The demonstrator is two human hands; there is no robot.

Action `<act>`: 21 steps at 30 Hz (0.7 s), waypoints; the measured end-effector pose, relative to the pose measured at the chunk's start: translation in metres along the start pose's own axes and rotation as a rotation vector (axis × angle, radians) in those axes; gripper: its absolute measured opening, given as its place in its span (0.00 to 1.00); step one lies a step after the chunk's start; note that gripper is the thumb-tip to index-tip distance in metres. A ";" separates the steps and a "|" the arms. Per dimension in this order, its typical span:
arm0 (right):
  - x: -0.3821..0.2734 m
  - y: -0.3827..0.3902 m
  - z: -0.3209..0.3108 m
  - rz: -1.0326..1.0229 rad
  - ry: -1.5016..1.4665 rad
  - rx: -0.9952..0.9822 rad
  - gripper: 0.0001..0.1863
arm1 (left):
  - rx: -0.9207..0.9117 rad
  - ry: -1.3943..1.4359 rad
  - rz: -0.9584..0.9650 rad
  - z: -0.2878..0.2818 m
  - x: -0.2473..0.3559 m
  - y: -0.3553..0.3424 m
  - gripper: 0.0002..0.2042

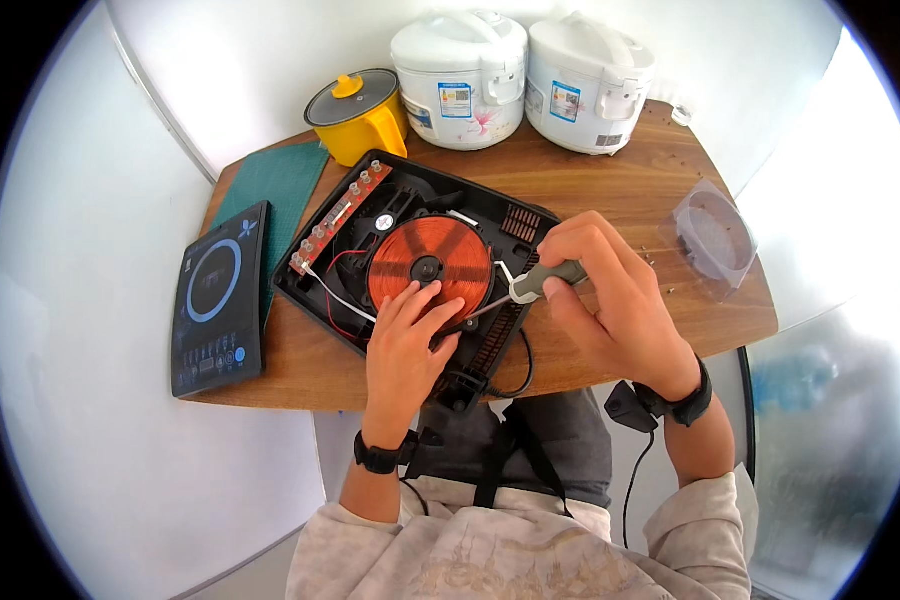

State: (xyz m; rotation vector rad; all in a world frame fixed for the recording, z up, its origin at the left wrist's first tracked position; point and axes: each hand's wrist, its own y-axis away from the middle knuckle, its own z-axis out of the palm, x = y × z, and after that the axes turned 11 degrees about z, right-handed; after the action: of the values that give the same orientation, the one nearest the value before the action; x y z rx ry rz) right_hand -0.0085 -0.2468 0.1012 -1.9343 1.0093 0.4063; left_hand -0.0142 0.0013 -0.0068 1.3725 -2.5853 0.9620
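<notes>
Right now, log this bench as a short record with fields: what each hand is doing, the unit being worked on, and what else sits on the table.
left hand: left hand rests fingertips on the copper coil
right hand: right hand grips a screwdriver, its tip pointing down by the coil's edge
unit: opened induction cooker base, black, with a circuit strip on its left
removed part: glass top panel lying left of it
behind: yellow pot, two white rice cookers
right side: clear plastic container
surface: wooden table, green cutting mat
</notes>
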 end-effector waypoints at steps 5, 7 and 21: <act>0.001 0.001 0.004 0.028 -0.024 -0.038 0.13 | 0.001 0.014 0.006 0.003 -0.003 0.000 0.21; 0.003 0.002 0.003 0.015 0.025 -0.035 0.13 | 0.001 0.020 0.010 0.004 -0.003 0.001 0.21; -0.008 -0.007 0.007 0.060 0.048 -0.076 0.15 | 0.026 0.027 0.005 0.004 -0.005 0.001 0.21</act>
State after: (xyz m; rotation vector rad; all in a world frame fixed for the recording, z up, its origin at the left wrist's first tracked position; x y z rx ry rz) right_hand -0.0075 -0.2350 0.1065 -1.9930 1.0993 0.4399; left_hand -0.0111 0.0036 -0.0118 1.3494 -2.5671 1.0111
